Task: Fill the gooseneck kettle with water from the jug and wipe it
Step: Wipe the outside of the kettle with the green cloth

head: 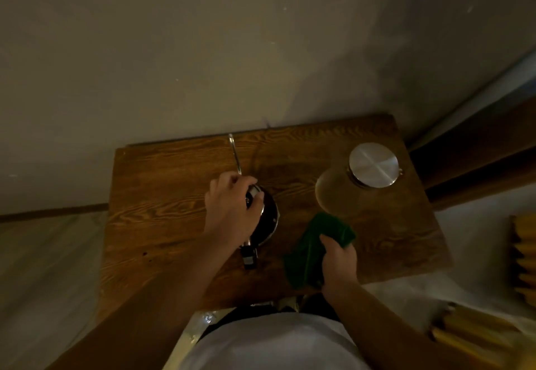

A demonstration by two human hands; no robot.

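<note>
One kettle (268,219), one jug (356,181) and one green cloth (313,245) are counted. Two hands are seen, left (232,210) and right (338,259).

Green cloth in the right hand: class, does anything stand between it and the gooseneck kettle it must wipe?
Nothing visible does. The green cloth, gripped by the right hand, is separated from the gooseneck kettle only by bare wooden table. The left hand rests on the kettle's top.

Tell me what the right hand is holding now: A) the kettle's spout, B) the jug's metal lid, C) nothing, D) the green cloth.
D: the right hand is closed on the green cloth on the wooden table, between the kettle and the jug, while the left hand rests on top of the kettle.
</note>
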